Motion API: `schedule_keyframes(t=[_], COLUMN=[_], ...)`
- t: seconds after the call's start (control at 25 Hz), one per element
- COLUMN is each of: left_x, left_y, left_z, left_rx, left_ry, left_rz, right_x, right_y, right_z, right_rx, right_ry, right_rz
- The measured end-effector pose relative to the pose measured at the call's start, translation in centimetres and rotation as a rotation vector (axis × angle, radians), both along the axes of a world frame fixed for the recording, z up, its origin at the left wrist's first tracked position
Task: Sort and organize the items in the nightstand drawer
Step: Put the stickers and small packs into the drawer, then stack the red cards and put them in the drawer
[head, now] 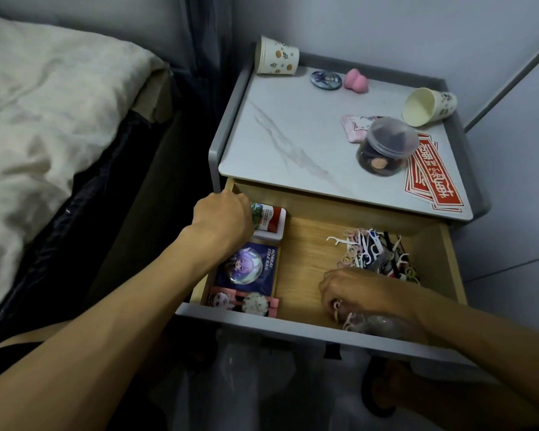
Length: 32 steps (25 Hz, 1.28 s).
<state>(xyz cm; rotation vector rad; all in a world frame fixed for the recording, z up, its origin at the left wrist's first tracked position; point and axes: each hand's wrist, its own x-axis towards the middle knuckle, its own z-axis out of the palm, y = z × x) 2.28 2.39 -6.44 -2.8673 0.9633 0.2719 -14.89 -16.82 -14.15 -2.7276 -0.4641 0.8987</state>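
Note:
The wooden drawer (305, 250) of the nightstand stands pulled out. My left hand (221, 217) is at its far left corner, fingers closed on a round green badge (257, 213) over a red and white box (273, 223). Below lie a dark blue card with a round badge (246, 269) and pink cards with badges (243, 303). My right hand (352, 292) rests at the front right, fingers closed on small hair ties and a clear plastic bag (383, 326). A heap of floss picks and hair ties (374, 253) lies behind it.
On the marble top (287, 135) lie two tipped paper cups (276, 57) (428, 105), a round badge (325, 79), a pink sponge (355, 79), a lidded clear jar (386, 147), a pink packet and red stickers (433, 178). A bed (44, 119) stands to the left.

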Motion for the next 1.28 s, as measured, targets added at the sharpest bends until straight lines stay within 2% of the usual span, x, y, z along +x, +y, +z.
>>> schedule_keyframes(t=[0.16, 0.24, 0.28, 0.32, 0.4, 0.48, 0.56, 0.68, 0.8, 0.92, 1.04, 1.16, 1.28], left_x=[-0.1, -0.1, -0.1, -0.1, 0.0, 0.0, 0.0, 0.0, -0.1, -0.6, -0.9, -1.3, -2.4], left_y=[-0.1, -0.1, -0.2, -0.1, -0.2, -0.3, -0.5, -0.5, -0.6, -1.1, -2.0, -3.1, -4.3], left_z=[0.1, 0.1, 0.1, 0.1, 0.2, 0.3, 0.2, 0.0, -0.1, 0.3, 1.2, 1.8, 2.6], left_rx=[0.017, 0.02, 0.016, 0.015, 0.018, 0.026, 0.033, 0.043, 0.063, 0.094, -0.028, -0.218, -0.434], left_ry=[-0.002, 0.0, 0.001, 0.0, 0.007, 0.012, 0.006, -0.009, -0.006, -0.077, -0.097, 0.027, 0.158], left_rz=[-0.003, -0.001, 0.001, 0.002, 0.006, 0.013, 0.018, 0.014, 0.032, 0.012, -0.036, -0.052, -0.093], right_x=[0.1, 0.9, 1.7, 2.5, 4.0, 4.8, 4.6, 3.4, 1.8, 1.2, 0.5, -1.3, -1.9], right_y=[-1.4, -1.2, -1.3, -1.4, -2.0, -2.4, -2.6, -3.7, -5.1, -5.2, -4.2, -5.1, -7.3], right_z=[0.1, 1.0, 1.2, 1.2, 0.0, -1.6, -3.1, -3.9, -3.6, -2.4, 0.8, 4.3, 6.8], right_rx=[0.002, 0.072, 0.127, 0.138, -0.021, -0.248, -0.354, -0.407, -0.37, -0.255, -0.116, -0.053, 0.021], right_ry=[0.117, 0.193, 0.155, 0.034, -0.328, -0.508, -0.517, -0.492, -0.471, -0.52, -0.636, -0.818, -0.957], right_rz=[-0.062, -0.212, -0.306, -0.388, -0.476, -0.534, -0.495, -0.454, -0.461, -0.497, -0.465, -0.454, -0.835])
